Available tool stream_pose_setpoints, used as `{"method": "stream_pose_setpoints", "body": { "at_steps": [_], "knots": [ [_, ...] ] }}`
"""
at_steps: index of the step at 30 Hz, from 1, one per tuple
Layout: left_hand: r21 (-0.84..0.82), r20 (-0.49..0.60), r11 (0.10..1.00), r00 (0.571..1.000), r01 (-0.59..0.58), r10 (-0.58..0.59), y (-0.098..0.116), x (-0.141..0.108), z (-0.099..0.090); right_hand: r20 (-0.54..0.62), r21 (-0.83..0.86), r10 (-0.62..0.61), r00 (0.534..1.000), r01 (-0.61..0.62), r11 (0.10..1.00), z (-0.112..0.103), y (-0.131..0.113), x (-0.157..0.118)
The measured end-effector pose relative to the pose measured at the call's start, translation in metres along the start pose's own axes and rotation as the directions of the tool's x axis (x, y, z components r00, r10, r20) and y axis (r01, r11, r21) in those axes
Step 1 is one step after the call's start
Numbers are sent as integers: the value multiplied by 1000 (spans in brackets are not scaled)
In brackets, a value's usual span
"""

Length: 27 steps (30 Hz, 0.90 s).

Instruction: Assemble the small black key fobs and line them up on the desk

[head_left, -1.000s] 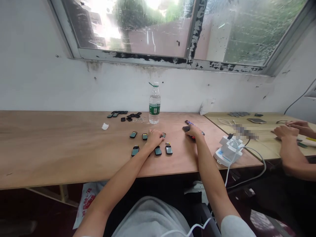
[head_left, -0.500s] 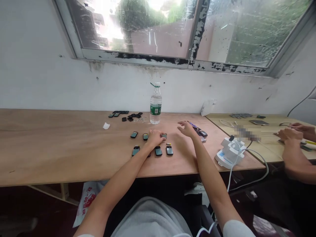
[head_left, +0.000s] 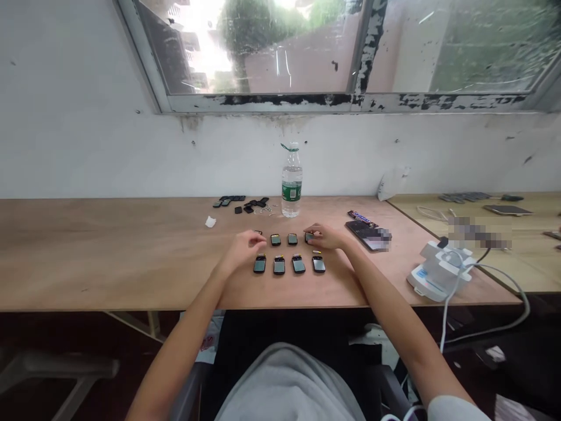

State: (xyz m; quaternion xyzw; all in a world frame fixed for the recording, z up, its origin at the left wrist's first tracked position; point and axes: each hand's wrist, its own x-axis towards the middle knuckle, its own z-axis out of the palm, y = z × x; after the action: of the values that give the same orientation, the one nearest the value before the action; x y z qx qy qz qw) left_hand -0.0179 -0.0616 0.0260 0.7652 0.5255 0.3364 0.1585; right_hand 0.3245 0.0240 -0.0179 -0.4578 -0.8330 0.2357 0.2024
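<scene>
Several small black devices with greenish-grey screens lie in two rows on the wooden table (head_left: 131, 257); one front-row device (head_left: 279, 265) is near the middle. At the left end of the back row, my left hand (head_left: 242, 250) has its thumb and fingers together on a small screen device (head_left: 258, 232), mostly hidden by the fingers. My right hand (head_left: 326, 237) closes its fingertips on the rightmost back-row screen device (head_left: 309, 237). Between the hands, two back-row devices lie untouched. A small yellow-tipped piece (head_left: 317, 252) shows above the front-right device.
Behind the rows stands a water bottle (head_left: 291, 187). Dark parts (head_left: 255, 204) and a white scrap (head_left: 210, 221) lie at back left. To the right are a phone (head_left: 368, 235), a wrapped snack bar (head_left: 362, 219) and a white power adapter (head_left: 440, 269) with cables.
My left hand has moved left to the row's end. My right hand has come down from above the table onto the rightmost back device. The view has turned left; the other person's hands are out of sight.
</scene>
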Motion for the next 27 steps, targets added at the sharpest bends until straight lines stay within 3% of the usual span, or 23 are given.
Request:
{"method": "stream_pose_setpoints", "body": {
  "at_steps": [5,10,14,18,22,27],
  "knots": [
    [38,22,999,1000,11,-12,-1,-55,7,-35,-2,46,998,-46,999,-8,4,-5],
    [232,-129,966,988,112,-84,-5,-74,28,-131,-7,-164,978,165,986,-5,-33,1],
    [296,-135,950,989,103,-65,-3,-80,38,18,7,-319,948,319,948,18,-88,15],
    [268,-115,962,993,54,-23,-3,-82,37,200,-6,-431,880,441,897,50,-126,35],
    [247,-127,968,992,54,-23,-8,-83,34,287,-133,-477,831,528,839,75,-133,56],
    [188,-161,980,986,61,-30,-16,-83,32,242,-185,-446,862,492,851,83,-127,62]
  ]
}}
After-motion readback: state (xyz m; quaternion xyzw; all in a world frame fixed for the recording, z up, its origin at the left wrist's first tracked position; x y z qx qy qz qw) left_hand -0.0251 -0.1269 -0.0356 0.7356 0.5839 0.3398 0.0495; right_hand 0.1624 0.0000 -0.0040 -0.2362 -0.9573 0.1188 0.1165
